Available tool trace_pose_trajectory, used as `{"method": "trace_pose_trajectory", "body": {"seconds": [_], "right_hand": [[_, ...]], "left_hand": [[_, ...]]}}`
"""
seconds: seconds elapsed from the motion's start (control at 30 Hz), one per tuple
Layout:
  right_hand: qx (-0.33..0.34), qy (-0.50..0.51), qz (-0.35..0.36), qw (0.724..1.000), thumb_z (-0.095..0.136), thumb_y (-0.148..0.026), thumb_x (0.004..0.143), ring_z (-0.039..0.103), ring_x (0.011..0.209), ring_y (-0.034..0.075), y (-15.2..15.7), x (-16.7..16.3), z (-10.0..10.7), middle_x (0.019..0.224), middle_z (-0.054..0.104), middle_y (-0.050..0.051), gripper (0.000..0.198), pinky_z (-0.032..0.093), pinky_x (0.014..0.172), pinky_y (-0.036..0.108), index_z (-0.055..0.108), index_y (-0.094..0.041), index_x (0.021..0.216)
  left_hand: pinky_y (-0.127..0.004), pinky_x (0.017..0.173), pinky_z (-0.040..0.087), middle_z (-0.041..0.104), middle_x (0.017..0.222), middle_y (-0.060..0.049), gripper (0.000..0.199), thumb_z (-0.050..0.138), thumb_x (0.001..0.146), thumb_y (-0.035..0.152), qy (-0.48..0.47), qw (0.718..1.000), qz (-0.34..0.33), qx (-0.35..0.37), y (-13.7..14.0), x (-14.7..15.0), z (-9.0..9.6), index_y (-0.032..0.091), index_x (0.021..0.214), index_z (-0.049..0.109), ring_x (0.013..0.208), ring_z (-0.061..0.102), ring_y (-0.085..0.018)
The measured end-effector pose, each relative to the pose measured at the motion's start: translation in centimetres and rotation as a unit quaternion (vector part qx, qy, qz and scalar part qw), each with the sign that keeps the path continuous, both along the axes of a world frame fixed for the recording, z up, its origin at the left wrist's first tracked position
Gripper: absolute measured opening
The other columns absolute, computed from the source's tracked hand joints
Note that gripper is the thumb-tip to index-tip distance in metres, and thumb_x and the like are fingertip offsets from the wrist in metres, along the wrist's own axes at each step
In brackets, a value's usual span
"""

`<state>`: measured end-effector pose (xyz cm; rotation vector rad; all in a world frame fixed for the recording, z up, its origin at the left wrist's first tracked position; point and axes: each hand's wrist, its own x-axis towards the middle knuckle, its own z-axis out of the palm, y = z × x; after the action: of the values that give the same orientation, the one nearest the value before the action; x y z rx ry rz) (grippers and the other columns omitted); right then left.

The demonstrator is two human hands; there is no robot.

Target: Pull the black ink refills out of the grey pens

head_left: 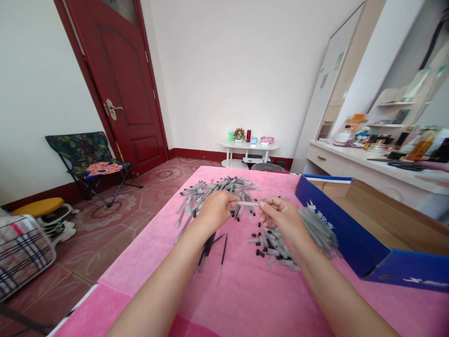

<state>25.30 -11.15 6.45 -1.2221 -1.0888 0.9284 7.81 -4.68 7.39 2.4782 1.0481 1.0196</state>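
Note:
Between my hands a translucent pen barrel (247, 203) lies level, just above the pink cloth. My left hand (218, 208) pinches its left end, and the fingers of my right hand (280, 216) close on its right end. Behind my left hand spreads a heap of frosted pen barrels (196, 193), some with black ends. Several thin dark refills (224, 249) lie below my left wrist. Under and beside my right hand are loose black pen caps (260, 253) and more pale pen parts (280, 252), partly hidden by the hand.
A blue open cardboard box (336, 224) stands at the right of the pink-covered table (245, 290). To its left is a pile of grey pen barrels (319, 231). Farther off are a folding chair (86, 159), a low white table (249, 146) and a cluttered dresser (382, 164).

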Motion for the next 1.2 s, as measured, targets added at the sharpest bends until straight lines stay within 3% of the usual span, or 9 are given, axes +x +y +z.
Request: {"method": "trace_pose_trajectory", "body": {"seconds": [0.2, 0.33, 0.47, 0.67, 0.83, 0.93, 1.0, 1.1, 1.2], "right_hand": [[-0.033, 0.105, 0.032, 0.993, 0.062, -0.038, 0.069, 0.047, 0.038, 0.006, 0.0, -0.8, -0.6, 0.054, 0.056, 0.000, 0.026, 0.037, 0.035, 0.016, 0.053, -0.014, 0.066], [-0.032, 0.145, 0.066, 0.987, 0.057, -0.043, 0.072, 0.037, 0.033, 0.003, 0.0, -0.8, -1.0, 0.051, 0.050, -0.004, 0.030, 0.029, 0.031, 0.015, 0.055, -0.014, 0.072], [-0.035, 0.113, 0.076, 0.990, 0.057, -0.046, 0.072, 0.034, 0.033, 0.003, -0.1, -0.7, -1.1, 0.051, 0.048, -0.004, 0.033, 0.028, 0.031, 0.016, 0.053, -0.014, 0.068], [0.046, -0.094, 0.044, 0.994, 0.059, -0.034, 0.072, 0.033, 0.033, 0.003, -0.3, -0.2, -0.3, 0.046, 0.047, -0.005, 0.022, 0.023, 0.033, 0.016, 0.051, -0.015, 0.063], [0.105, -0.244, 0.059, 0.962, 0.053, -0.026, 0.076, 0.040, 0.038, 0.004, -1.0, 0.3, 1.2, 0.055, 0.054, -0.003, 0.014, 0.030, 0.039, 0.017, 0.056, -0.015, 0.068], [0.149, -0.277, 0.004, 0.949, 0.054, -0.027, 0.075, 0.045, 0.042, 0.006, -1.4, 2.0, 2.5, 0.055, 0.053, -0.002, 0.014, 0.033, 0.042, 0.018, 0.056, -0.015, 0.068], [0.175, -0.260, -0.052, 0.948, 0.054, -0.030, 0.076, 0.046, 0.043, 0.007, -1.5, 3.8, 3.4, 0.053, 0.051, -0.003, 0.015, 0.036, 0.043, 0.018, 0.056, -0.016, 0.072], [0.142, -0.272, -0.078, 0.949, 0.054, -0.035, 0.075, 0.049, 0.046, 0.009, -1.3, 6.2, 3.8, 0.057, 0.055, -0.001, 0.019, 0.039, 0.045, 0.019, 0.056, -0.016, 0.079], [0.029, -0.355, -0.017, 0.934, 0.054, -0.034, 0.073, 0.051, 0.049, 0.010, -0.8, 7.0, 2.5, 0.058, 0.057, 0.000, 0.019, 0.038, 0.045, 0.019, 0.059, -0.016, 0.073]], "left_hand": [[-0.032, 0.072, 0.032, 0.059, 0.077, -0.005, 0.023, 0.044, 0.082, 0.020, 0.127, 0.978, 0.040, 0.163, -1.8, 1.4, 0.6, 0.024, 0.090, 0.065, 0.080, 0.051, -0.020], [-0.032, 0.067, 0.031, 0.057, 0.075, -0.005, 0.022, 0.041, 0.084, 0.024, 0.154, 0.966, 0.035, 0.202, -2.8, 2.3, 0.4, 0.022, 0.087, 0.063, 0.078, 0.049, -0.020], [-0.031, 0.066, 0.031, 0.057, 0.075, -0.005, 0.022, 0.040, 0.085, 0.027, 0.165, 0.963, 0.028, 0.210, -3.0, 2.7, 0.0, 0.020, 0.082, 0.061, 0.078, 0.049, -0.020], [-0.026, 0.058, 0.030, 0.060, 0.073, -0.003, 0.024, 0.037, 0.085, 0.026, 0.138, 0.984, -0.004, 0.112, -2.8, 2.9, -0.8, 0.019, 0.077, 0.058, 0.068, 0.053, -0.017], [-0.021, 0.055, 0.032, 0.052, 0.058, 0.000, 0.034, 0.037, 0.085, 0.035, 0.015, 0.987, -0.118, -0.105, -2.0, 2.2, -0.7, 0.015, 0.065, 0.056, 0.056, 0.047, -0.011], [-0.018, 0.042, 0.023, 0.038, 0.048, 0.004, 0.041, 0.038, 0.083, 0.045, -0.056, 0.923, -0.215, -0.314, -0.6, 0.6, -0.8, 0.013, 0.063, 0.053, 0.041, 0.029, -0.006], [-0.018, 0.037, 0.013, 0.027, 0.045, 0.007, 0.040, 0.040, 0.081, 0.048, -0.143, 0.862, -0.227, -0.429, 0.5, -0.4, -1.0, 0.013, 0.067, 0.052, 0.037, 0.016, -0.004], [-0.015, 0.036, 0.011, 0.022, 0.048, 0.009, 0.028, 0.048, 0.080, 0.041, -0.312, 0.769, -0.243, -0.502, 1.7, -1.2, -1.0, 0.013, 0.077, 0.052, 0.036, 0.013, -0.002], [-0.014, 0.038, 0.025, 0.034, 0.053, 0.006, 0.015, 0.054, 0.078, 0.026, -0.410, 0.699, -0.258, -0.526, 1.9, -0.8, -1.0, 0.011, 0.081, 0.053, 0.038, 0.029, -0.002]]}}
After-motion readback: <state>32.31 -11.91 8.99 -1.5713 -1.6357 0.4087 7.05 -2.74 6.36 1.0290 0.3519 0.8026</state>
